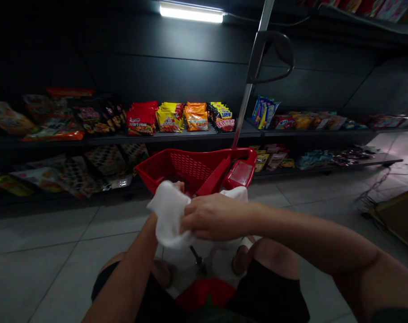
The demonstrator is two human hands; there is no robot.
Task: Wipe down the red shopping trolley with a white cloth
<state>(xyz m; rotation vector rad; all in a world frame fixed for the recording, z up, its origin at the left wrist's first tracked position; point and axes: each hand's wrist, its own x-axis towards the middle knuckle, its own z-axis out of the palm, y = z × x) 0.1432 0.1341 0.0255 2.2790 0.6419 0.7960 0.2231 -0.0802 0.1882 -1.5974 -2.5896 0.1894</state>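
A white cloth [168,215] is bunched up in front of me, just above my knees. My right hand [214,216] reaches across from the right and grips the cloth with closed fingers. My left hand [179,185] is wrapped inside the cloth; only its fingertips show at the top. Right behind both hands stands a red shopping basket [163,168] with a red lid piece and a long metal pull handle [254,72] rising up to the right.
Dark shelves along the wall hold rows of instant noodle packs [170,117] and snack bags [56,121]. More packets lie on the lower shelf [325,159]. Grey floor tiles surround me. A cardboard piece [399,215] and cables lie at the right.
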